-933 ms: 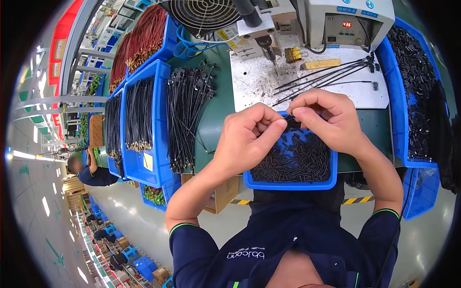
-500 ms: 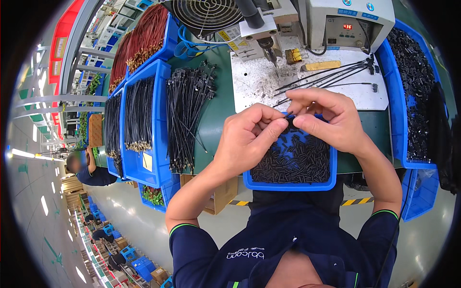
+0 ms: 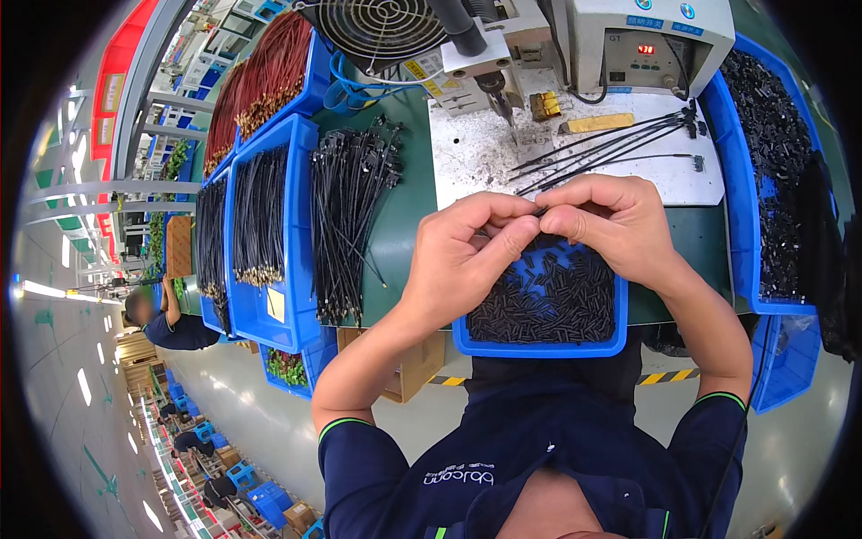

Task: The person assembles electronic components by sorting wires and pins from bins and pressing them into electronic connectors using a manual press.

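Note:
Above a blue tray (image 3: 539, 349) full of short black tubes (image 3: 548, 319), my two hands meet fingertip to fingertip. My left hand (image 3: 462, 256) pinches a small, thin black piece (image 3: 540, 212) between thumb and forefinger. From the other side my right hand (image 3: 620, 225) closes thumb and forefinger on the same piece. It looks like one of the short tubes, though the fingers cover most of it, and whether a cable end is inside is hidden. Just beyond my fingers, several black cables (image 3: 597, 154) with connectors lie across the white plate (image 3: 467, 171).
A machine head with a pointed tip (image 3: 498, 103) stands over the plate, beside a control box (image 3: 664, 54). Blue bins of cables (image 3: 260, 211) and a loose cable bundle (image 3: 350, 216) lie left. A bin of black parts (image 3: 763, 153) is at right. Another person (image 3: 171, 319) sits far left.
My right hand has come down and its fingers have closed in, thumb and forefinger now meeting my left fingertips. My left hand has barely moved.

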Demonstrator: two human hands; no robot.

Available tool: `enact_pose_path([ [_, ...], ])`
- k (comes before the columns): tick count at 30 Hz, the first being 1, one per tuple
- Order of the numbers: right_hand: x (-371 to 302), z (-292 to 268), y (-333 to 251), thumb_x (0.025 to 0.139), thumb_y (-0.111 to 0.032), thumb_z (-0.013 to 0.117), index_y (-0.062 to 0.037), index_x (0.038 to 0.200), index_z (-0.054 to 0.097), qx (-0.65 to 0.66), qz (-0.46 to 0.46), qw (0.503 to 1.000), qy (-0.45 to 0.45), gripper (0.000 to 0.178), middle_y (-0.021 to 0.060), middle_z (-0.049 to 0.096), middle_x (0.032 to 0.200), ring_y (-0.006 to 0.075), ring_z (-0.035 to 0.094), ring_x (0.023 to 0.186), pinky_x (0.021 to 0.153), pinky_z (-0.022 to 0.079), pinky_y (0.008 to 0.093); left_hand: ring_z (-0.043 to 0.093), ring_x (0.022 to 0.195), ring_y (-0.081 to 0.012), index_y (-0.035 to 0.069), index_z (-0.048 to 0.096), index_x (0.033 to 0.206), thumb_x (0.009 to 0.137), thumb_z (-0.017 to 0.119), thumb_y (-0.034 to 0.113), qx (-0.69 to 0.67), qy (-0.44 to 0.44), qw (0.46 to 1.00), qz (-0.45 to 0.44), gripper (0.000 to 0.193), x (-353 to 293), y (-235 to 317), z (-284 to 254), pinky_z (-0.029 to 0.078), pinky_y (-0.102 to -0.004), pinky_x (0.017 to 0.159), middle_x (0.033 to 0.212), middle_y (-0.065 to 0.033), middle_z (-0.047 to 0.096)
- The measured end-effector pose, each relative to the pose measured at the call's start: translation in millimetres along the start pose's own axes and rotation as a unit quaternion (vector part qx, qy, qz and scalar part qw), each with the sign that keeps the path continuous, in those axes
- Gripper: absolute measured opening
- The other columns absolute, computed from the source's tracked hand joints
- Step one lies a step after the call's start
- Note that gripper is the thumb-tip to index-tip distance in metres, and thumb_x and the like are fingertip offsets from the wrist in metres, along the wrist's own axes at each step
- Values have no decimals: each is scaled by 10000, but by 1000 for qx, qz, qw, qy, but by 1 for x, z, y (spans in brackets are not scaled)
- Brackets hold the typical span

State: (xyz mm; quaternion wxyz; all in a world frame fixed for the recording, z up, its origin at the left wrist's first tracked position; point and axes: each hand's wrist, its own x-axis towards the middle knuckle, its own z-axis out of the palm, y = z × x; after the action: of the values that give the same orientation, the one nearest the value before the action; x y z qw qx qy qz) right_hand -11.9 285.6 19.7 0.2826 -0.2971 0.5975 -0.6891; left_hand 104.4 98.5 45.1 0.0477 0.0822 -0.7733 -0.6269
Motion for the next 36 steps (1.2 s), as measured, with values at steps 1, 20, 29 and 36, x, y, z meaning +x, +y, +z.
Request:
enact_pose_path([
  [1,0,0,1,916,-127,788,-5,1083,774,0,0,1000,0,207,37,761,923,57,668,830,739,538,220,655,800,-53,-21,709,1097,959,738,102,6,1,1000,3,187,0,0,0,542,-215,699,895,-31,730],
  [20,2,7,15,968,-85,716,5,1003,702,67,-53,996,1,98,43,710,881,92,657,777,709,538,258,576,764,-35,-22,664,1009,999,675,68,46,8,999,5,92,-1,14,1,475,-194,689,858,-4,682],
  [29,-25,-2,-16,977,-113,721,12,1051,713,122,-29,992,33,145,44,726,930,72,665,825,728,541,228,497,670,5,8,645,985,998,670,65,62,15,998,21,64,-16,32,4,387,-162,595,836,13,667],
  [36,-50,-8,-30,939,-99,760,1,1041,734,-8,-150,986,77,145,58,745,971,89,676,841,733,534,246,513,654,4,-4,646,964,982,686,47,79,-26,996,9,67,-20,44,16,405,-158,582,804,15,664],
])
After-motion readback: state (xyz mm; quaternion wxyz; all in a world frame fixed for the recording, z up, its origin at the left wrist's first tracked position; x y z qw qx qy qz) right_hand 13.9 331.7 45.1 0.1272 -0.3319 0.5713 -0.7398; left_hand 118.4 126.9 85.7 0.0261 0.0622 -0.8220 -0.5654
